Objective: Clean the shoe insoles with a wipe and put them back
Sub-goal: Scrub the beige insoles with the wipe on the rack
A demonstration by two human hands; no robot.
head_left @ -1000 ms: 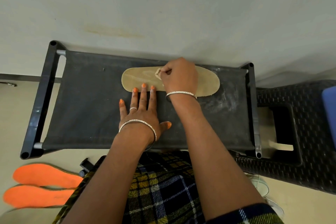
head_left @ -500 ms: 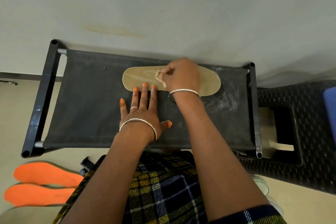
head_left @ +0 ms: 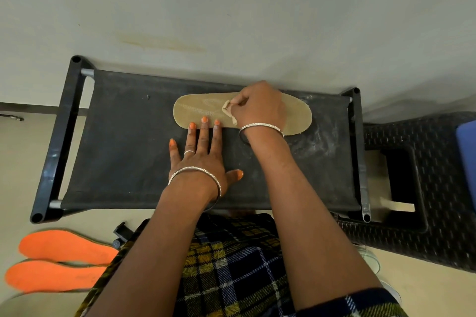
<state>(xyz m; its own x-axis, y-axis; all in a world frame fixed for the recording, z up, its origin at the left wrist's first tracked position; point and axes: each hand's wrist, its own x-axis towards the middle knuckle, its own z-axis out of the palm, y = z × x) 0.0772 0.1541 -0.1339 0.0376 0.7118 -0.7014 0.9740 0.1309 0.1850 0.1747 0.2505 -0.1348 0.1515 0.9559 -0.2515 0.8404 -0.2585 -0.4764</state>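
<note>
Insole of tan, mesh-textured material (head_left: pixel 201 110) lies flat on the black fabric shelf of a dark-framed rack (head_left: pixel 123 149), in the upper middle of the frame, close to the shelf's far edge. Its long axis runs left to right, parallel to that edge; both ends are rounded and I cannot tell which is the heel. The right hand (head_left: pixel 257 108) covers the insole's middle, its fingers curled and its thumb pinching a small crumpled beige wipe (head_left: pixel 228 113) against them; the wipe lies on the insole's surface. The left hand (head_left: pixel 203 159) lies flat on the fabric just below the insole, fingers straight and spread apart. Three orange-nailed fingertips (head_left: pixel 204 119) rest on the near edge of the insole, while the little finger and the splayed thumb lie on the fabric alone. Each wrist carries a thin silvery bangle, and a ring sits on one left finger.

Two bright orange foam insoles (head_left: pixel 64 247) lie side by side on the pale floor at the lower left of the frame, their long axes also running roughly left to right, well apart from the tan one. A dark woven-pattern plastic stool (head_left: pixel 438 226) stands just beside the rack at the right; the rectangular opening in its top shows pale floor and a pale flat strip (head_left: pixel 398 206). A blue object (head_left: pixel 467 152) is cut off at the right edge. Yellow-and-blue plaid cloth (head_left: pixel 231 265) fills the bottom middle, under the forearms
</note>
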